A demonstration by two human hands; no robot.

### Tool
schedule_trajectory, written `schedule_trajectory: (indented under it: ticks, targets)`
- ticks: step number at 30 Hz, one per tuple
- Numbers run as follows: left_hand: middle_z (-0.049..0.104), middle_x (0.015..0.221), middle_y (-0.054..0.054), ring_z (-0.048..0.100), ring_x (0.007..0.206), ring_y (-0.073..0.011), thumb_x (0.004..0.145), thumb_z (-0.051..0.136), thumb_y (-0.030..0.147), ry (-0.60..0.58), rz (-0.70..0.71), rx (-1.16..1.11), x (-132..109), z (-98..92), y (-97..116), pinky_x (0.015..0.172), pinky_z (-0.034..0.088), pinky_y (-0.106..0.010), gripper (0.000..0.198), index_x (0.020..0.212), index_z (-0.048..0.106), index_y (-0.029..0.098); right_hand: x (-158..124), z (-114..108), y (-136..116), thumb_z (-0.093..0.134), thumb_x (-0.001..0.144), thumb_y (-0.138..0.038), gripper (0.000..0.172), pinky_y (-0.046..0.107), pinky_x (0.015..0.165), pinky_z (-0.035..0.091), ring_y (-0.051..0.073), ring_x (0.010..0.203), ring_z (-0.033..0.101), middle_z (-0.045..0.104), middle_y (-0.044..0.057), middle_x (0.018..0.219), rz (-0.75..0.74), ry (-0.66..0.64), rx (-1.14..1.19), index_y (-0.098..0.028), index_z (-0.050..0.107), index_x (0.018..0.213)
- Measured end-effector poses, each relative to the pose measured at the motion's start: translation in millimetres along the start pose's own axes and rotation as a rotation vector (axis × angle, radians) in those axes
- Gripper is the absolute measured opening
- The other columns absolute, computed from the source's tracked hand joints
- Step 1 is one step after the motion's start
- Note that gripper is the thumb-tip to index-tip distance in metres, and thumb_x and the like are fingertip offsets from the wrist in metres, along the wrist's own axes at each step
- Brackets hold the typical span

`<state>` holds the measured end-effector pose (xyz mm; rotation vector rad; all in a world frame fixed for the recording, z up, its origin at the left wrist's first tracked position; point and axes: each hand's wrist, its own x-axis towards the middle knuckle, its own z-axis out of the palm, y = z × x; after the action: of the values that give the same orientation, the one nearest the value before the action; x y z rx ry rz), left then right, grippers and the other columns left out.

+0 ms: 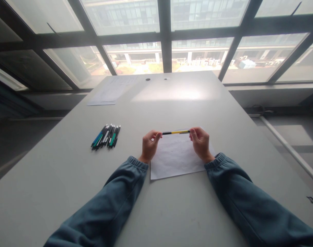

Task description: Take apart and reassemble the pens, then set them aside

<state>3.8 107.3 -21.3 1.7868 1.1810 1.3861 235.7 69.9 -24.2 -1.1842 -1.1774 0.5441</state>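
A yellow and black pen (176, 132) is held level between both hands above a white sheet of paper (175, 161). My left hand (149, 145) pinches its left end with closed fingers. My right hand (200, 142) grips its right end, fingers also closed. Both arms wear blue-grey sleeves. The paper lies flat on the grey table (69, 178) right under the hands.
A bunch of several pens (106, 136) with black, blue and green barrels lies on the table to the left. More paper sheets (108, 92) lie at the far left of the table. Two small round holes (147, 79) sit near the far edge, below large windows.
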Motion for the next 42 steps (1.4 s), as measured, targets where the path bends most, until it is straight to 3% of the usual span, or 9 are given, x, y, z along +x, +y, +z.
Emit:
schedule_trajectory:
  ticks: [7,13,18,23,29,34,38,42]
  targets:
    - [0.075,0.088,-0.006,0.066,0.08,-0.0164,0.09,0.069,0.044,0.051,0.041,0.021,0.1,1.7,2.0,0.069,0.048,-0.027,0.026,0.091,0.078,0.02,0.5,5.7,-6.2,0.066,0.09,-0.045,0.027,0.028,0.054,0.047,0.014,0.058,0.058,0.062,0.0,0.065,0.133,0.023,0.209,-0.018,0.069,0.09]
    - [0.074,0.086,-0.005,0.063,0.075,-0.0148,0.087,0.074,0.037,0.062,0.067,0.019,0.6,3.5,-0.9,0.069,0.049,-0.027,0.02,0.099,0.079,0.021,0.8,6.1,-8.0,0.073,0.085,-0.039,0.027,0.029,0.058,0.048,0.014,0.06,0.057,0.063,0.0,0.067,0.182,-0.002,0.229,-0.016,0.073,0.099]
    - [0.074,0.088,-0.006,0.063,0.076,-0.0154,0.086,0.075,0.035,0.062,0.079,0.03,1.0,3.5,-0.6,0.069,0.05,-0.028,0.019,0.099,0.08,0.021,0.4,6.8,-7.9,0.073,0.086,-0.04,0.024,0.028,0.054,0.044,0.012,0.056,0.054,0.062,0.0,0.063,0.217,-0.02,0.281,-0.016,0.072,0.087]
    - [0.075,0.087,-0.005,0.065,0.077,-0.0151,0.088,0.074,0.034,0.051,0.094,0.022,0.5,3.1,0.5,0.07,0.05,-0.028,0.015,0.096,0.079,0.021,-1.3,6.9,-7.8,0.07,0.089,-0.045,0.032,0.025,0.048,0.035,0.01,0.05,0.046,0.056,-0.003,0.058,0.226,-0.047,0.331,-0.019,0.061,0.073]
    - [0.076,0.087,-0.004,0.066,0.078,-0.0153,0.088,0.074,0.035,0.045,0.099,0.005,0.5,3.3,-0.2,0.069,0.049,-0.028,0.015,0.094,0.079,0.021,-1.4,7.2,-6.5,0.071,0.088,-0.049,0.034,0.024,0.045,0.031,0.009,0.048,0.042,0.053,-0.004,0.056,0.244,-0.066,0.37,-0.019,0.06,0.076]
    - [0.075,0.081,-0.004,0.066,0.076,-0.0162,0.093,0.068,0.039,-0.024,0.074,0.028,0.0,1.8,0.8,0.07,0.048,-0.029,0.021,0.089,0.077,0.02,-1.0,7.8,-4.2,0.075,0.085,-0.049,0.034,0.025,0.046,0.034,0.01,0.049,0.045,0.057,-0.002,0.058,0.27,-0.049,0.393,-0.018,0.064,0.075]
    - [0.072,0.079,-0.004,0.064,0.076,-0.0158,0.096,0.064,0.039,-0.113,0.143,0.06,-0.3,1.5,4.2,0.071,0.048,-0.028,0.027,0.082,0.073,0.018,-1.3,8.8,-2.1,0.075,0.085,-0.044,0.032,0.025,0.046,0.034,0.009,0.049,0.045,0.055,-0.003,0.055,0.3,-0.05,0.456,-0.018,0.062,0.072]
    - [0.07,0.087,-0.004,0.062,0.078,-0.0154,0.101,0.055,0.038,-0.172,0.2,0.103,0.3,0.9,5.9,0.072,0.048,-0.028,0.026,0.097,0.072,0.019,0.0,9.2,-2.3,0.077,0.083,-0.041,0.03,0.024,0.046,0.034,0.009,0.049,0.045,0.056,-0.003,0.055,0.337,0.01,0.522,-0.018,0.061,0.071]
